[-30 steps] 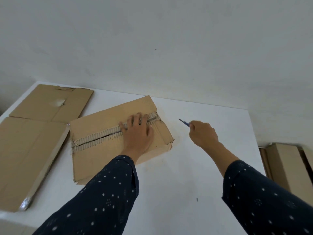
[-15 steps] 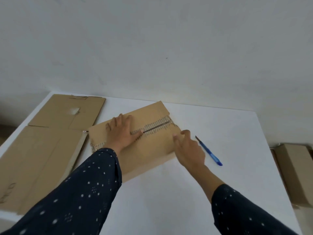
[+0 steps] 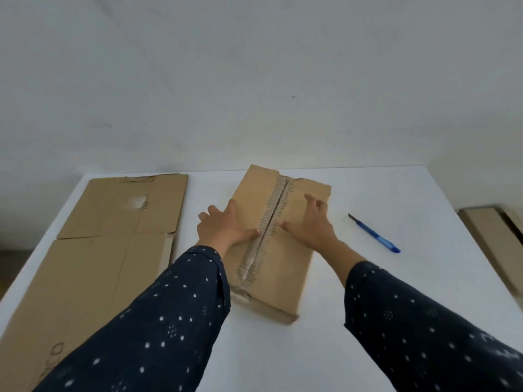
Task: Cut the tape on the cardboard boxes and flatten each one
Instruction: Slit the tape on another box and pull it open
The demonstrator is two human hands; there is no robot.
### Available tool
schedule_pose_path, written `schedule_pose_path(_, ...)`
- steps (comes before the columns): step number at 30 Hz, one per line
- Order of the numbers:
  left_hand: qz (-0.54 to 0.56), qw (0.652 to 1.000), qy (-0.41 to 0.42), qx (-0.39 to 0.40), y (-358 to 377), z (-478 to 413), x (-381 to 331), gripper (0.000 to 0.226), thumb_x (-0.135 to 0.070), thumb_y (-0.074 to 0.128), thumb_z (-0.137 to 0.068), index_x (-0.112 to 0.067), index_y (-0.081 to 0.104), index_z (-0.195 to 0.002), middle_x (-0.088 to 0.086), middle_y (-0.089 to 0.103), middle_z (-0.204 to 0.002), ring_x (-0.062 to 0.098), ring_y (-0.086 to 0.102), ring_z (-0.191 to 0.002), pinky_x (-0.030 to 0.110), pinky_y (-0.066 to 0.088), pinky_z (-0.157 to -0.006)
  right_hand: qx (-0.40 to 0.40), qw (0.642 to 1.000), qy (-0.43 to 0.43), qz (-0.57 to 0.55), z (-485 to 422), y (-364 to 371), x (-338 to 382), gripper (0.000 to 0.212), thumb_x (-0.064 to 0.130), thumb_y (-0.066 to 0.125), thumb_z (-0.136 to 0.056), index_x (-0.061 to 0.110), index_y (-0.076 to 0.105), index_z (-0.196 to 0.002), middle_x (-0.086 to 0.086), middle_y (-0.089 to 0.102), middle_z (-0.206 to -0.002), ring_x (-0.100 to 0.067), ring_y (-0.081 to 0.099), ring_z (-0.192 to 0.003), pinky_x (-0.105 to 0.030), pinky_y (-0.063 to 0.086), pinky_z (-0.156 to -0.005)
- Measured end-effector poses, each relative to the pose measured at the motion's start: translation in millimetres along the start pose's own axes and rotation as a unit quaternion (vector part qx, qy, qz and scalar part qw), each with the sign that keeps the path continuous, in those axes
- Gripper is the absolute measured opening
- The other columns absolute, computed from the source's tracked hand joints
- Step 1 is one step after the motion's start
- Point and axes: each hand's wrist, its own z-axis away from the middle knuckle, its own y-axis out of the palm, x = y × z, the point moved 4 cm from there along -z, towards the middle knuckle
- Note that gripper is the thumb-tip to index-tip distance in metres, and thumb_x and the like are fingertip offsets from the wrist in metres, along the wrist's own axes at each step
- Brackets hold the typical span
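— At the near edge of the counter (image 3: pixel 283 360), what lies closest to the person?

— One end of the box (image 3: pixel 285 281). It rests on its broad face and points away, so the taped seam (image 3: pixel 278 199) runs straight out between the two arms.

— And the hands?

— Both are open and hold nothing. The left hand (image 3: pixel 223 230) is spread on the left flap and the right hand (image 3: pixel 310 230) on the right flap, thumbs just beside the seam. I judge they sit on either side so the flaps can be pressed or parted along the slit.

— So the tape is cut?

— A dark gap shows down the middle of the tape, so on top it looks cut. The box is not yet flat.

— Where is the knife (image 3: pixel 373 234)?

— On the counter to the right of the box, well apart from the right hand, probably parked there to free both hands.

— Farther off?

— Two flattened sheets (image 3: pixel 93 278) lie at the left, likely the finished pile. More boxes (image 3: pixel 486 230) wait low down beyond the counter's right edge. What they rest on I cannot tell.
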Motion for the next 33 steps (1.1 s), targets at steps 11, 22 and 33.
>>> schedule_pose_path(11, 0.022, 0.999, 0.033, -0.010, 16, 18, -19, 0.083, -0.068, 0.060, -0.084, -0.027, 0.020, -0.143, 0.014, 0.043, -0.128, 0.031, 0.057, -0.107, 0.034, 0.039, -0.072, -0.008, 0.981, 0.136, 0.135, 45, 34, -16, 0.132, 0.071, 0.074, -0.057, 0.025, -0.006, -0.152, -0.011, -0.019, -0.156, -0.036, 0.012, -0.141, -0.061, 0.032, -0.105)
schedule_pose_path(22, 0.139, 0.987, 0.028, -0.078, 29, 28, -52, 0.087, -0.060, 0.063, -0.081, -0.005, 0.027, -0.138, 0.007, 0.025, -0.138, 0.031, 0.033, -0.123, 0.043, 0.042, -0.092, 0.020, 0.994, 0.084, 0.070, 43, 7, -13, 0.115, 0.073, 0.064, -0.055, 0.020, 0.019, -0.146, -0.015, 0.010, -0.154, -0.043, 0.031, -0.132, -0.062, 0.041, -0.100)
schedule_pose_path(33, 0.139, 0.990, -0.013, 0.006, 26, 35, -66, 0.114, -0.062, 0.075, -0.069, -0.012, 0.011, -0.149, 0.009, 0.018, -0.146, 0.037, 0.035, -0.131, 0.051, 0.044, -0.102, 0.103, 0.989, 0.042, -0.095, 49, -44, -36, 0.083, 0.038, 0.061, -0.092, 0.025, 0.012, -0.157, -0.003, 0.037, -0.134, -0.022, 0.041, -0.108, -0.039, 0.038, -0.091)
